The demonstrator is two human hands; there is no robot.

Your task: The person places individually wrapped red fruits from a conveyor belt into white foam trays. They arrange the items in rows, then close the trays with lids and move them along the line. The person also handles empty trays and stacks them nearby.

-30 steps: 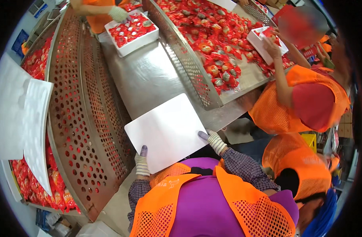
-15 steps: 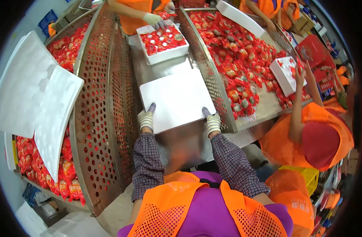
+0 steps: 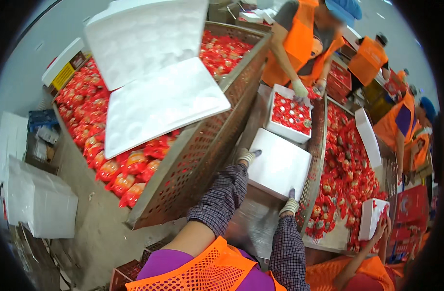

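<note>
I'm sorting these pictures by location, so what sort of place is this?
Probably a packing workshop: red-wrapped items are heaped behind perforated metal panels, an open white box holds similar ones, and several people wear orange vests.

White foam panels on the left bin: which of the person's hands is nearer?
Left. The left hand is across the perforated wall from the foam panels; the right hand is farther right.

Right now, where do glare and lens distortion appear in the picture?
Head view: glare on the white foam piece; head view: soft reflections on the steel table; head view: the perforated divider bows, and the corners go black.
</note>
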